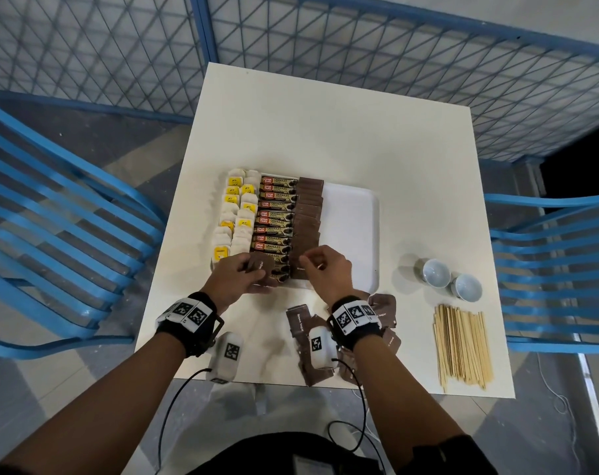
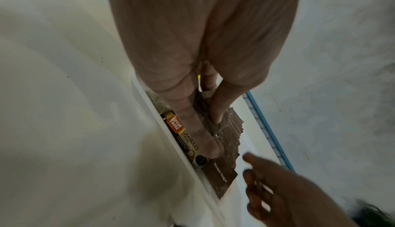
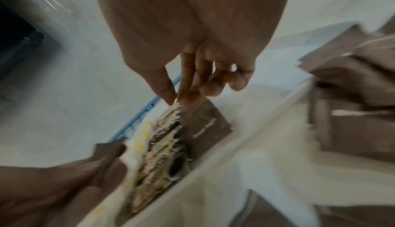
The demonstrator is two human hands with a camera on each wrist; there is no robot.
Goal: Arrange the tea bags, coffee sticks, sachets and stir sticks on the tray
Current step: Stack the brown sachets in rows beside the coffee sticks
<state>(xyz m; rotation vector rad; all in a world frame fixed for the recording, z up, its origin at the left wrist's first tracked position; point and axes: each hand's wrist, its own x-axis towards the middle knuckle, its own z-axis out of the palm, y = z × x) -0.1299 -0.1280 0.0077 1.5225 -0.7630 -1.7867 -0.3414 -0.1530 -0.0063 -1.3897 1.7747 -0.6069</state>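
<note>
Tea bags [image 1: 234, 214], coffee sticks [image 1: 274, 222] and brown sachets [image 1: 306, 221] are lying in rows on the white tray [image 1: 354, 231]; stir sticks [image 1: 461, 347] are lying on the table, well apart.

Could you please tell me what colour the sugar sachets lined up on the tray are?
Brown, with small white lettering. The row of sugar sachets on the tray shows best in the head view.

Head view evenly lit, sharp, edges bowed by the wide lens; left wrist view dim; right wrist view motion-smeared.

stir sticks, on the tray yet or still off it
Off. The stir sticks lie bundled on the table, right of the tray.
</note>
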